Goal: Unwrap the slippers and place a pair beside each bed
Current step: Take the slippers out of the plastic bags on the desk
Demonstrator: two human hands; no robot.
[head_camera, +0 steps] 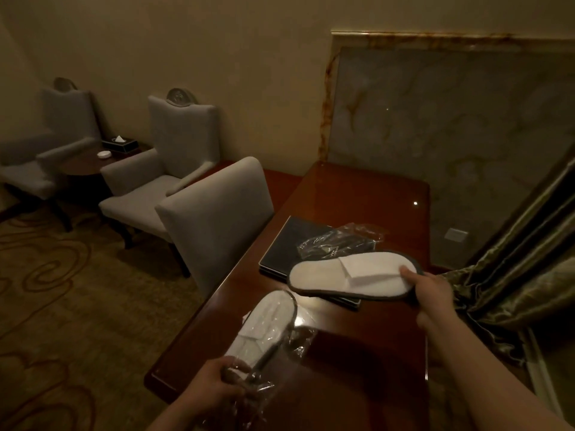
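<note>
My right hand (431, 293) grips the toe end of a bare white slipper (336, 276) with a dark rim, holding it flat above the wooden desk (357, 353). My left hand (214, 387) holds a clear plastic wrapper (289, 343) at the desk's near left corner. A second white slipper (267, 321) sticks halfway out of that wrapper, pointing away from me. Another clear wrapper (339, 241), crumpled and apparently empty, lies on a dark folder (286, 247) further back on the desk. No bed is in view.
A grey desk chair (214, 219) stands close against the desk's left side. Two grey armchairs (161, 178) flank a small round table (84, 163) with a tissue box at the far left. Green curtains (510, 275) hang at the right. Patterned carpet covers the floor.
</note>
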